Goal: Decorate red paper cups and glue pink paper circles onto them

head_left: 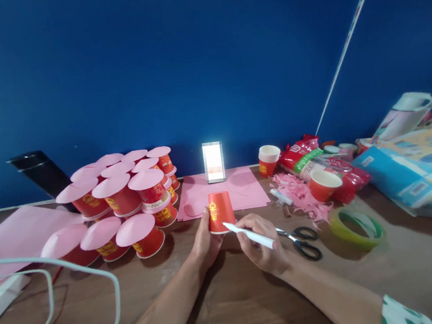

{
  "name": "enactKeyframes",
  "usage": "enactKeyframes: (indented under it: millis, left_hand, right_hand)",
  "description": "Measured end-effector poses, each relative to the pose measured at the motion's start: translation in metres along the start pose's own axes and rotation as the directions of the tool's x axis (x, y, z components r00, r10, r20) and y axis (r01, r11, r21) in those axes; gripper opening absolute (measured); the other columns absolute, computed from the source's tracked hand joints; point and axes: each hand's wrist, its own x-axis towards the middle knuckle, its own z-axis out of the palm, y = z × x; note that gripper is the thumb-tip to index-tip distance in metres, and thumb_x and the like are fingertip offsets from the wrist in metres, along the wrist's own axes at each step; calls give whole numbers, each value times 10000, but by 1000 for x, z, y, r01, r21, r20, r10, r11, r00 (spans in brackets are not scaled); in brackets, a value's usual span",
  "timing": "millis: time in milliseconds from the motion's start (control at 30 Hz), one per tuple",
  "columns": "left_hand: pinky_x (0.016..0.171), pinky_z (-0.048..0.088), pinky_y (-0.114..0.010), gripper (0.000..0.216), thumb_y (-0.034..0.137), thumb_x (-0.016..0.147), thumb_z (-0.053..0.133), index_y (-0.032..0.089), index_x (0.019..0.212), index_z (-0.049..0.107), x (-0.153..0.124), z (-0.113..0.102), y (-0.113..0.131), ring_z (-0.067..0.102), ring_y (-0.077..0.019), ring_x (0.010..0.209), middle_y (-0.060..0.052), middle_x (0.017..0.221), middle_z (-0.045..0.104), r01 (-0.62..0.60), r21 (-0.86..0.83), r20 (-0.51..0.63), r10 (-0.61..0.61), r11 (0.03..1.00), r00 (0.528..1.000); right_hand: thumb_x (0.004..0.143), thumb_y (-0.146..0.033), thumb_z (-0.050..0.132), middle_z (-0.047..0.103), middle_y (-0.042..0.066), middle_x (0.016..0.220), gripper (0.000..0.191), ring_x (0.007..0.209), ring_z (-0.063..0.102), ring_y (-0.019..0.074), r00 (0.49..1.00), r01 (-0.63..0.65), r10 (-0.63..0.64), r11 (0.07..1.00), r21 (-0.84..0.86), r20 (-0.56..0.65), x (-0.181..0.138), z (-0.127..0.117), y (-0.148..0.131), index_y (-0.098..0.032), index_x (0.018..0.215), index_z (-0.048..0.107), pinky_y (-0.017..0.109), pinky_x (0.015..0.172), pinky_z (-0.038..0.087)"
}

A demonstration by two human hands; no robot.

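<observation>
A red paper cup (224, 209) with yellow lettering is held upside down in my left hand (204, 238), whose fingers wrap round its left side and underneath. My right hand (262, 242) grips a white marker pen (254, 236), and the pen's tip meets or nearly meets the cup near its lower rim. Behind the cup lie pink paper sheets (244, 190), with a small bright screen (214, 162) standing on them. Scissors (305, 243) with black handles rest just right of my right hand.
Red cups topped with pink paper discs (136, 229) are stacked at left. White cables (116, 293) loop at front left. To the right are nested paper cups (269, 158), pink paper scraps (295, 194), a single cup (325, 185), a tape roll (378, 232) and a blue package (396, 172).
</observation>
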Motion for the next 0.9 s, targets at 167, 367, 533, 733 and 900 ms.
enactKeyframes:
  millis: [167, 367, 533, 733, 900]
  left_hand:
    - [815, 522, -316, 346, 437, 865, 537, 112, 920, 644, 0, 1, 0, 680, -216, 832, -89, 833, 713, -19, -45, -61, 16, 999, 998]
    - [793, 521, -291, 287, 380, 880, 533, 122, 928, 648, 0, 0, 0, 671, -182, 784, -72, 876, 715, -21, -81, -105, 12, 997, 994]
    - [801, 518, -294, 260, 373, 863, 567, 129, 890, 653, -1, 1, 0, 662, -176, 754, -59, 836, 707, -35, -89, -74, 28, 995, 997]
    - [799, 522, -281, 228, 342, 860, 580, 124, 835, 643, 0, 0, -1, 642, -142, 687, -42, 776, 697, -40, -112, -74, 31, 993, 997]
    - [803, 521, -289, 228, 342, 864, 568, 127, 861, 646, 1, -2, -3, 655, -153, 707, -42, 799, 706, -32, -104, -78, 24, 994, 997]
  right_hand:
    - [864, -118, 512, 640, 44, 761, 95, 689, 606, 160, 1000, -19, 19, 1000, -2, -20, 0, 0, 2, -183, 900, 571, 290, 656, 513]
    - [869, -134, 517, 636, 39, 744, 80, 669, 612, 156, 997, -54, 53, 999, -9, -61, 2, -1, 3, -179, 887, 580, 276, 642, 513]
    - [876, -150, 517, 643, 46, 760, 76, 682, 622, 162, 992, -97, 94, 995, -31, -81, 1, 0, 5, -183, 898, 582, 282, 649, 521]
    - [883, -157, 509, 646, 53, 784, 77, 711, 630, 168, 989, -115, 111, 993, -33, -102, -1, 0, 8, -181, 911, 577, 288, 669, 523]
    - [892, -178, 490, 643, 55, 783, 85, 720, 632, 170, 981, -165, 163, 986, -12, -103, 0, 0, 10, -180, 876, 574, 286, 664, 518]
